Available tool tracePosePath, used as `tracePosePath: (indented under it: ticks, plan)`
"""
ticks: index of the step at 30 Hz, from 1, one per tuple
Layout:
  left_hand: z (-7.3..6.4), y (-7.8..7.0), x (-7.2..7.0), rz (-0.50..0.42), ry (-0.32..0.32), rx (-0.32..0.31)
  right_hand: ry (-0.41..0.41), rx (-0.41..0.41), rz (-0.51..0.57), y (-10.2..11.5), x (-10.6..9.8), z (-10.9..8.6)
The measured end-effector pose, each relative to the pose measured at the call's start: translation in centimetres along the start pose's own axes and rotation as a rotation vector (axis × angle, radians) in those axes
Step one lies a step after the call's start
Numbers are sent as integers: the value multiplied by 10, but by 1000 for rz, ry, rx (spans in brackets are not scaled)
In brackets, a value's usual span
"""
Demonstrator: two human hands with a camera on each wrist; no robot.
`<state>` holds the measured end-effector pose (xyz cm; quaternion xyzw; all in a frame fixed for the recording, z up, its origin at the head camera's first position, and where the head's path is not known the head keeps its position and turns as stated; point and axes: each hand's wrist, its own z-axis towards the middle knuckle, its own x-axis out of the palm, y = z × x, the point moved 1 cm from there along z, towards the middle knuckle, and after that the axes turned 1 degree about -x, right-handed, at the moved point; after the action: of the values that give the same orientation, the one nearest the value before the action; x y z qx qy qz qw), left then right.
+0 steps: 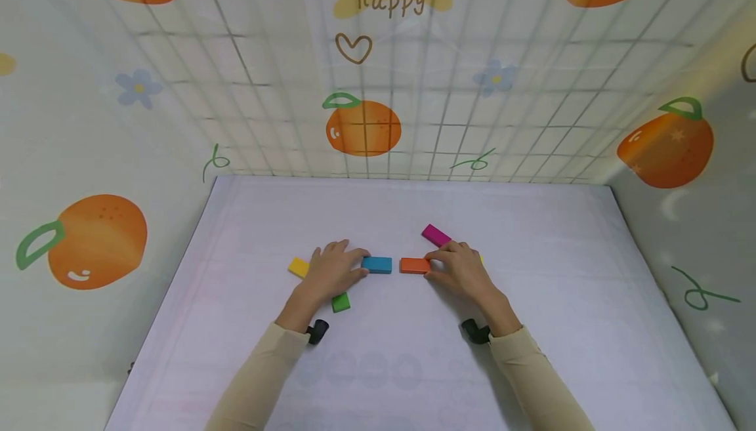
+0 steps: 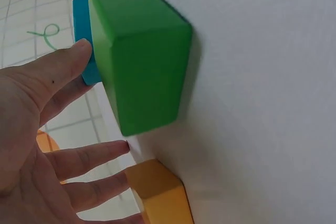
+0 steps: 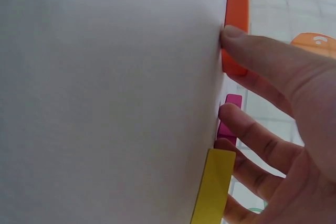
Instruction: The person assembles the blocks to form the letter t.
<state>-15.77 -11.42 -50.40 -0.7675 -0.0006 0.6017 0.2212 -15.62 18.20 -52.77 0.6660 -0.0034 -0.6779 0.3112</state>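
Near the middle of the table lies a blue block [image 1: 377, 265], its left end pinched between thumb and index finger of my left hand [image 1: 333, 270]. Just right of it, across a small gap, is an orange block [image 1: 415, 266]. My right hand [image 1: 463, 267] pinches that block's right end. A green block [image 2: 142, 56] stands close under my left wrist, and an orange-yellow block [image 1: 298, 267] lies partly hidden behind the left hand. Beyond the right hand is a magenta block [image 1: 436, 235]. A yellow block [image 3: 214, 184], mostly covered in the head view, sits beside the right fingers.
The white table [image 1: 378, 365] bears all the blocks. A curtain [image 1: 378, 70] printed with oranges hangs over a wire grid at the back and continues down both sides. Each wrist wears a small black camera, such as the right one [image 1: 475, 331].
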Motion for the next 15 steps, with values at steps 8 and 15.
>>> tracePosePath:
  ticks: [8, 15]
  plan:
    - [2, -4, 3, 19, -2, 7, -1, -2, 0, 0, 0, 0]
    - [1, -8, 1, 9, -13, 21, -5, -7, -4, 0, 0, 0]
